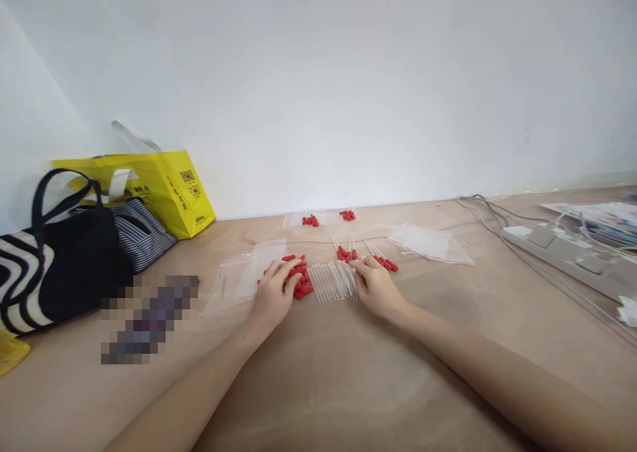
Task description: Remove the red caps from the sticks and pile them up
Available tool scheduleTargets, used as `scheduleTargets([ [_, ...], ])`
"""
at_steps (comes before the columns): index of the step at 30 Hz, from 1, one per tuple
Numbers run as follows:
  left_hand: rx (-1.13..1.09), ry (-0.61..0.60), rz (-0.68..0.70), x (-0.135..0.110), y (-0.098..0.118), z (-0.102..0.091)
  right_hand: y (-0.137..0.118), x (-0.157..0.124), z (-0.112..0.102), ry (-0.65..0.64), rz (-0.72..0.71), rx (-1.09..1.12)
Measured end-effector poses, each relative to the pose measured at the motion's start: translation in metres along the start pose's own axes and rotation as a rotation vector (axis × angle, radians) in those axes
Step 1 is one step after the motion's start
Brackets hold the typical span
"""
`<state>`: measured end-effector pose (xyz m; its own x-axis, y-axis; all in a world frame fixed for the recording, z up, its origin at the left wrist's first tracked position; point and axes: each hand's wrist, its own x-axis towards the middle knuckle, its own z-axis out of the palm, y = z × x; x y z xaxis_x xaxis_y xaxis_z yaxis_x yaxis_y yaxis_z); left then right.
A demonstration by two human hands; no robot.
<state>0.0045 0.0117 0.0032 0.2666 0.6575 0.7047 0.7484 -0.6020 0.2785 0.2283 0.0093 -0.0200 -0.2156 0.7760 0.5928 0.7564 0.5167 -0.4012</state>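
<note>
A heap of small red tapered caps (302, 289) lies on the table under my left hand (271, 291). The thumb and forefinger of that hand are apart, curved over the caps and touching the heap. Right of it, a row of thin whitish sticks (331, 282) lies side by side. My right hand (377, 287) is closed in a pinch at the right end of this row, on a thin stick that its fingers partly hide. Just beyond, sticks with red caps on their ends (385, 261) lie in a small group, near more red caps (345, 253).
Clear zip bags lie at the left (243, 273) and right (428, 243); another bag (326, 219) with red pieces is by the wall. A yellow bag (194, 200) and a black bag (84, 266) stand left. A power strip (552, 253) with cables is right.
</note>
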Motion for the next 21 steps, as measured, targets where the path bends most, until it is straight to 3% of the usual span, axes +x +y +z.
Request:
scheduleTargets([
  [3,0.029,0.033,-0.138,0.005,-0.018,-0.011,-0.014,0.018,0.003,-0.080,0.093,-0.020],
  [7,0.001,0.069,-0.319,0.004,-0.040,-0.020,-0.031,0.033,0.015,-0.183,0.106,-0.176],
  [12,0.045,0.023,-0.428,0.005,-0.043,-0.021,-0.045,0.032,0.027,-0.316,0.065,-0.335],
  [17,0.166,-0.056,-0.437,0.017,-0.040,-0.022,-0.053,0.026,0.032,-0.314,0.035,-0.331],
  [21,0.187,-0.210,-0.549,0.035,-0.057,-0.020,-0.049,0.025,0.029,-0.245,0.003,-0.317],
])
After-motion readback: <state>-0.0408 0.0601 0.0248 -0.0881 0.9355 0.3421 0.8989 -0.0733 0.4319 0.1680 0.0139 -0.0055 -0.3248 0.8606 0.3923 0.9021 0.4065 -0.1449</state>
